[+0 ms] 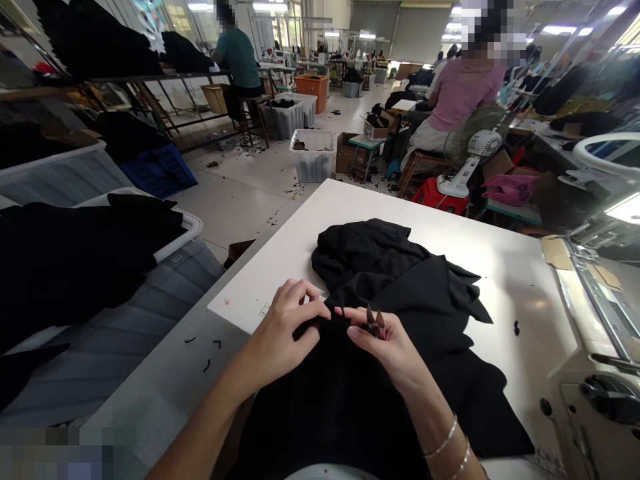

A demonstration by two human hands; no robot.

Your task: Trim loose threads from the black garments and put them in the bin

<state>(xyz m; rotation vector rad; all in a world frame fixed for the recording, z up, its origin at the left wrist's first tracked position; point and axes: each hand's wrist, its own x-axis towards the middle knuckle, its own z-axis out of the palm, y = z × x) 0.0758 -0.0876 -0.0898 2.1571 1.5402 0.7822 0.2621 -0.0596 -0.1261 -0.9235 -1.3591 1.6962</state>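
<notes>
A black garment (400, 293) lies crumpled on the white table (310, 220) and runs down toward my lap. My left hand (285, 333) pinches a fold of the black fabric at its near edge, fingers curled. My right hand (385, 343) is closed around small thread snips (374, 320), their dark blades pointing up and away, right beside the spot my left hand holds. Bracelets circle my right wrist.
A sewing machine (600, 320) stands at the table's right edge. A white bin (185, 233) piled with black cloth is at my left. Beyond are a white crate (314, 157) on the floor, a fan (475, 150), and seated people at other tables.
</notes>
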